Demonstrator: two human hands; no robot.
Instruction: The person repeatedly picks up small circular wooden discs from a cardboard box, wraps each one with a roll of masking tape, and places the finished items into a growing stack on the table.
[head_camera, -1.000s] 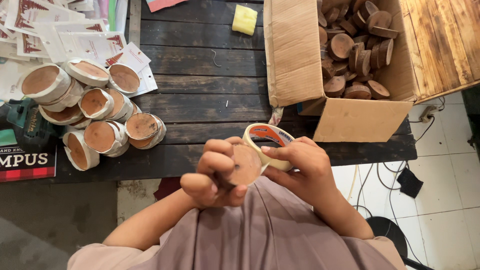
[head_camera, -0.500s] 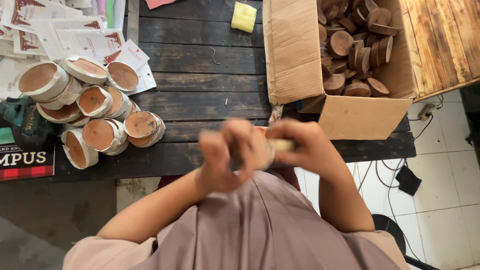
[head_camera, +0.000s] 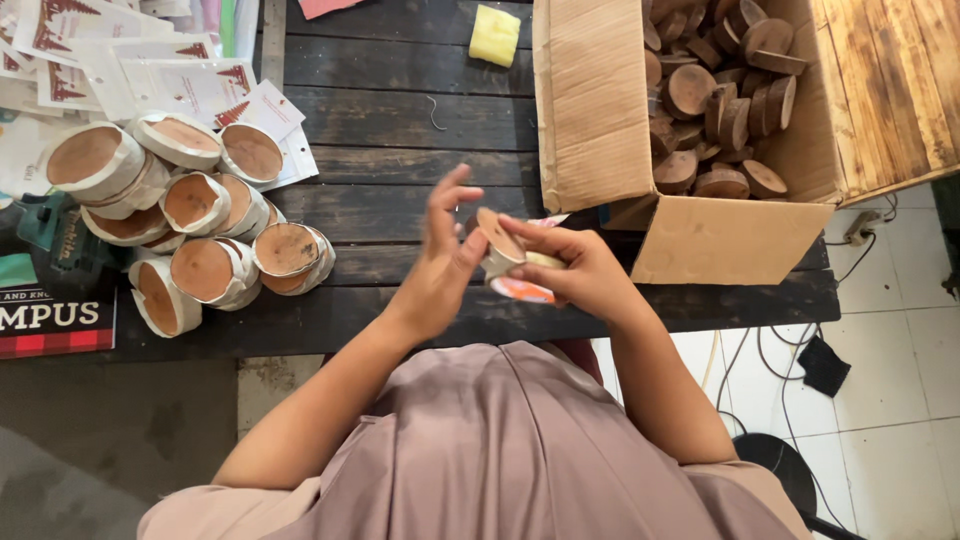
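Note:
My right hand (head_camera: 575, 268) grips a round wooden slice (head_camera: 497, 243) wrapped with a white band, with a roll of tape (head_camera: 525, 288) under it. My left hand (head_camera: 442, 262) is flat against the slice's left side, fingers spread upward and pressing the wrap. Both hands hover over the front edge of the dark plank table (head_camera: 400, 150), just left of the cardboard box (head_camera: 600, 110).
A pile of wrapped wooden slices (head_camera: 190, 215) lies at the left of the table, with printed paper labels (head_camera: 130, 70) behind it. The open box holds several bare wooden slices (head_camera: 720, 100). A yellow sponge (head_camera: 495, 35) sits at the back. Cables (head_camera: 760, 360) lie on the tiled floor.
The hands have moved up from my lap toward the table. The left hand has opened flat against the slice, which is now turned edge-on.

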